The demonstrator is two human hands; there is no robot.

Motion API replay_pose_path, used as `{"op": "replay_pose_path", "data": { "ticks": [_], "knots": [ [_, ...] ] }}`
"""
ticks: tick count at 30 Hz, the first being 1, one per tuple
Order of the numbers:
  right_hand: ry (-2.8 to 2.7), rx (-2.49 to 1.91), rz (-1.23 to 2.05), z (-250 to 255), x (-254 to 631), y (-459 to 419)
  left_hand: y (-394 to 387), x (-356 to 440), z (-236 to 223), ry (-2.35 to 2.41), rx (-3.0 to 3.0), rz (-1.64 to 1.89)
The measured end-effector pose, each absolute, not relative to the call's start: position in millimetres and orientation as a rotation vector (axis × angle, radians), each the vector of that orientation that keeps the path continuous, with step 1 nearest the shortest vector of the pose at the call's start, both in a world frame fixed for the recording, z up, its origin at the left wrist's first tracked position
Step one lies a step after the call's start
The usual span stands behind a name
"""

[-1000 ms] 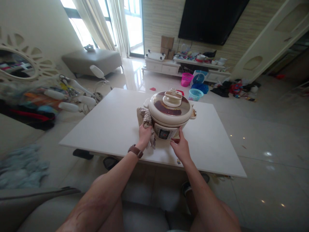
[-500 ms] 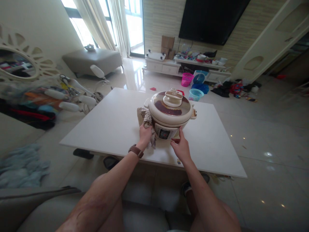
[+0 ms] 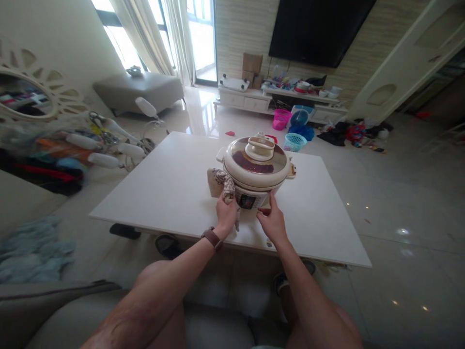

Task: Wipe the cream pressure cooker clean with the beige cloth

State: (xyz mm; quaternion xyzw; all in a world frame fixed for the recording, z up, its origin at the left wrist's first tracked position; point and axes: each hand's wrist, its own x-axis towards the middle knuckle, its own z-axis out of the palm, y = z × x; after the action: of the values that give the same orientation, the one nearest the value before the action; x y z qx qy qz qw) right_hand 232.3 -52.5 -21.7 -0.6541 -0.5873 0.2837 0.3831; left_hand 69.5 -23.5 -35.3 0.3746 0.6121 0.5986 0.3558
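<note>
A cream electric cooker [image 3: 257, 169] with a lidded top stands on the white table [image 3: 174, 189]. My left hand [image 3: 227, 213] is closed on a patterned cloth [image 3: 220, 178] and presses it against the cooker's front left side, beside the control panel. My right hand [image 3: 271, 219] rests against the cooker's lower front right, fingers together and thumb apart, steadying it. A brown watch sits on my left wrist.
The table's near edge is just in front of my knees. Clutter and white handles [image 3: 101, 145] lie to the left. Pink [image 3: 280, 118] and blue baskets [image 3: 293, 141] sit on the floor behind the table, before a TV stand [image 3: 254, 99].
My left hand has slid the cloth to the right along the cooker's front, toward the control panel. My right hand and the cooker have stayed put.
</note>
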Motion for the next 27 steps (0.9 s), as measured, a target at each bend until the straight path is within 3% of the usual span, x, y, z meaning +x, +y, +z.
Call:
{"op": "replay_pose_path", "data": {
  "ticks": [19, 27],
  "knots": [
    [-1.489, -1.711, 0.743, -24.8, 234.6, -51.2, 48.2, 14.5, -41.5, 1.523, 0.845, 1.509],
    [-1.501, -1.674, 0.743, -24.0, 234.1, -51.5, 23.1, 39.1, -45.6, 1.545, 0.936, 1.571]
  ]
}}
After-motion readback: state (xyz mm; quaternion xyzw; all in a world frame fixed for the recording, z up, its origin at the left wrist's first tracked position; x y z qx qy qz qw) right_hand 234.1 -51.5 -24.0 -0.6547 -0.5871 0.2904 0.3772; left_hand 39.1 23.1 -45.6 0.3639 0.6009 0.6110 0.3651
